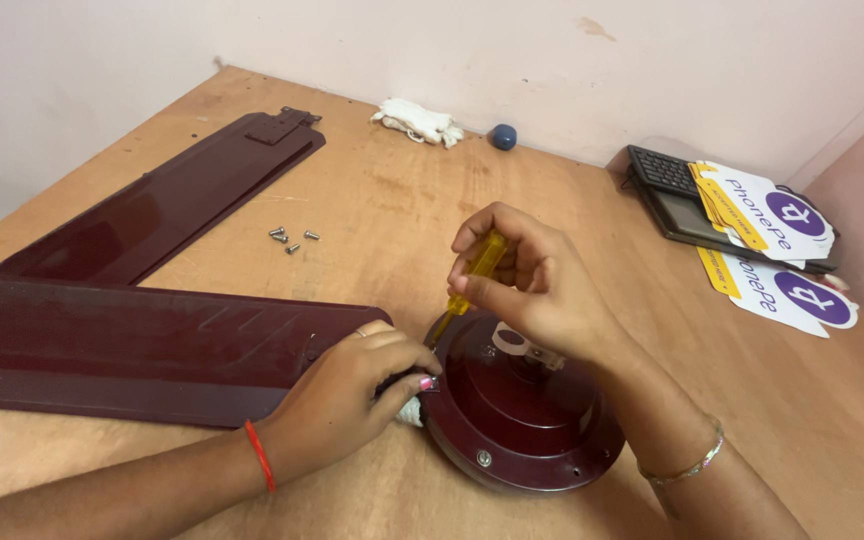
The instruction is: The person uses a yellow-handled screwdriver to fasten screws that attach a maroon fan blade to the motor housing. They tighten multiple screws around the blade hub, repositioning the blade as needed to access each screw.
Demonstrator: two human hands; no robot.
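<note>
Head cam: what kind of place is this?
Probably a small repair bench: a plywood table against a wall, a dismantled maroon ceiling fan motor, a detached blade, loose screws, and a yellow screwdriver in the right hand.
</note>
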